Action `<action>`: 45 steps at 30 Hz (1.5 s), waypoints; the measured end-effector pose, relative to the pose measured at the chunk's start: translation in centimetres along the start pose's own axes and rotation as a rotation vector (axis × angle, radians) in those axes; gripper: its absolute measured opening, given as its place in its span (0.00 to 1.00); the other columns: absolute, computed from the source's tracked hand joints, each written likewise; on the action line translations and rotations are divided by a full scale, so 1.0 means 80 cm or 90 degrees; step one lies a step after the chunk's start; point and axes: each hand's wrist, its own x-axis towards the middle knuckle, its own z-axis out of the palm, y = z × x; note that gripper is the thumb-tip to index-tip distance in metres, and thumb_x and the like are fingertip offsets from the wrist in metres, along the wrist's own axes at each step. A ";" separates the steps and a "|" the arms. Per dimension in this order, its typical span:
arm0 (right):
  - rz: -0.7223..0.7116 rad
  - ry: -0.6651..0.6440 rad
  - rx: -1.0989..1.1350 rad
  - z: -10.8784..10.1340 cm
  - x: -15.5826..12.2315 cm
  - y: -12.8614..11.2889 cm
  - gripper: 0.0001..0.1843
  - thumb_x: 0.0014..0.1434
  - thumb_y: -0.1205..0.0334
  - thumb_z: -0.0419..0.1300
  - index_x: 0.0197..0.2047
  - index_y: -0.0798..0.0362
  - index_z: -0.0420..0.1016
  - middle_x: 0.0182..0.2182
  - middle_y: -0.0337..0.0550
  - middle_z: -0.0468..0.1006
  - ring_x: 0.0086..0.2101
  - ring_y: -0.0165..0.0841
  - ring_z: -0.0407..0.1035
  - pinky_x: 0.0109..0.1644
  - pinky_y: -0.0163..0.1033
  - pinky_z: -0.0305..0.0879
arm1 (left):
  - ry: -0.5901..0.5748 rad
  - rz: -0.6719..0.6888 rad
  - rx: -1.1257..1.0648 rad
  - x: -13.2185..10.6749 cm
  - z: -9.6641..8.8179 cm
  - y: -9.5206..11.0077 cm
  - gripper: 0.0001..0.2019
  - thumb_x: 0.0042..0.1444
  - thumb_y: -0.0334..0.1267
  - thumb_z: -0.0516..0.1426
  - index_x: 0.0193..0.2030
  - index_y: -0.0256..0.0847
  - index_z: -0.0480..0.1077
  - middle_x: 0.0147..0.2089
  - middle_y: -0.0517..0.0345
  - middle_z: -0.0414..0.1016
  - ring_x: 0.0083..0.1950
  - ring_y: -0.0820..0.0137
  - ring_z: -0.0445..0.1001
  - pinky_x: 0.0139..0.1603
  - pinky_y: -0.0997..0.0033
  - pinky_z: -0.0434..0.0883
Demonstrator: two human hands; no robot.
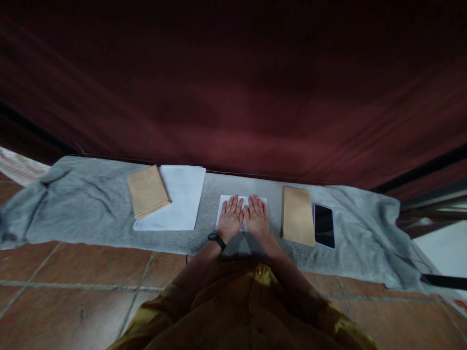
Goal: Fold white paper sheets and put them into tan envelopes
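Note:
A small white sheet of paper, perhaps folded, lies on the grey cloth in front of me. My left hand, with a dark watch at its wrist, rests flat on the sheet's left half. On the right half lies my right hand, palm down with the fingers stretched out. The thumbs nearly meet at the middle, and both hands cover much of the sheet. To the right is a stack of brown envelopes. More brown envelopes lie at the left, partly over a stack of larger white paper.
The grey cloth covers a long narrow surface and hangs in folds at both ends. A phone with a dark screen lies beside the right envelopes. Behind rises a dark red panel. Brown floor tiles show below the near edge.

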 end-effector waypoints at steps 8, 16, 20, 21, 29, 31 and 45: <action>-0.033 0.033 0.017 0.009 0.002 0.000 0.28 0.75 0.56 0.44 0.72 0.58 0.63 0.71 0.56 0.62 0.70 0.44 0.55 0.73 0.56 0.49 | 0.003 -0.011 -0.009 0.000 0.002 -0.002 0.29 0.71 0.37 0.41 0.77 0.37 0.52 0.79 0.49 0.52 0.80 0.62 0.47 0.79 0.51 0.48; -0.002 0.089 -0.016 0.006 -0.006 0.016 0.31 0.75 0.53 0.47 0.72 0.65 0.61 0.69 0.64 0.64 0.69 0.48 0.57 0.71 0.58 0.52 | 0.040 -0.086 -0.002 -0.001 0.003 -0.009 0.30 0.72 0.42 0.41 0.77 0.34 0.51 0.78 0.45 0.53 0.80 0.61 0.49 0.78 0.51 0.49; 0.006 0.117 -0.024 0.004 -0.012 0.022 0.32 0.75 0.52 0.48 0.72 0.68 0.60 0.69 0.67 0.64 0.68 0.50 0.58 0.70 0.58 0.54 | 0.039 -0.131 0.023 -0.006 -0.002 -0.019 0.30 0.73 0.43 0.40 0.76 0.30 0.52 0.78 0.42 0.52 0.80 0.59 0.48 0.78 0.50 0.48; 0.009 0.123 -0.026 0.003 -0.014 0.024 0.33 0.75 0.52 0.47 0.72 0.68 0.60 0.69 0.68 0.63 0.68 0.50 0.58 0.70 0.59 0.55 | 0.041 -0.137 0.026 -0.008 -0.003 -0.022 0.30 0.72 0.43 0.40 0.76 0.29 0.52 0.78 0.41 0.52 0.80 0.58 0.48 0.78 0.50 0.48; 0.025 0.119 -0.032 0.000 -0.020 0.028 0.34 0.75 0.52 0.46 0.73 0.68 0.56 0.69 0.70 0.62 0.68 0.51 0.59 0.69 0.60 0.56 | 0.100 -0.160 0.007 -0.034 -0.013 -0.039 0.28 0.72 0.42 0.43 0.74 0.32 0.57 0.75 0.42 0.61 0.75 0.56 0.60 0.73 0.51 0.61; 0.030 0.109 -0.033 0.000 -0.020 0.027 0.34 0.75 0.52 0.46 0.73 0.69 0.57 0.69 0.70 0.62 0.68 0.51 0.58 0.70 0.59 0.55 | 0.090 -0.169 -0.004 -0.038 -0.018 -0.040 0.27 0.71 0.40 0.44 0.73 0.31 0.59 0.73 0.41 0.65 0.72 0.56 0.64 0.71 0.54 0.64; 0.035 0.112 -0.053 0.004 -0.017 0.028 0.33 0.74 0.52 0.47 0.71 0.70 0.61 0.69 0.70 0.62 0.67 0.52 0.60 0.70 0.59 0.55 | 0.092 -0.436 -0.665 -0.022 -0.053 -0.054 0.10 0.47 0.41 0.64 0.35 0.40 0.76 0.26 0.61 0.75 0.31 0.66 0.74 0.32 0.70 0.68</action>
